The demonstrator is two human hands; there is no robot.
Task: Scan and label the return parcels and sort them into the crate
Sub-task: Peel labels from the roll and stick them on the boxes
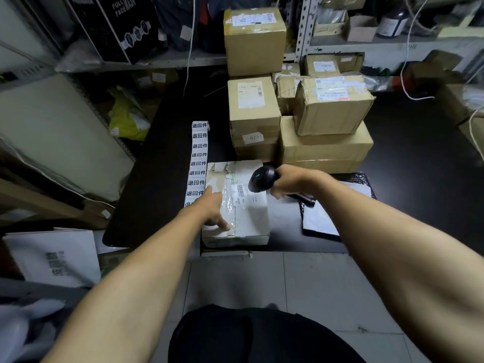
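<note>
Left hand (209, 210) lies flat on top of the white taped cardboard parcel (243, 218), fingers straight and spread, index finger stretched toward the far left corner, thumb near the front edge. It presses, no grip.

Right hand (290, 180) is curled round the handle of the black handheld barcode scanner (262, 179). Scanner head hangs just above the parcel's far right part, pointing down toward the barcode label (242, 191) on the parcel top. Handle end sticks out below the hand toward the right.

The parcel sits at the front edge of the black desk (157, 179), long side running away from the person. Touching its left side: a white strip of printed return stickers (197, 163), laid out in a column along the desk, the near end hidden under the left wrist.

Behind the parcel, a stack of brown cardboard boxes (303, 121) with shipping labels, several layers, reaching up to the grey metal shelf (366, 43). Right of the parcel, under the right forearm, a flat black-and-white plastic mailer bag (322, 221) on the desk.

Crate can't be made out in this view.
</note>
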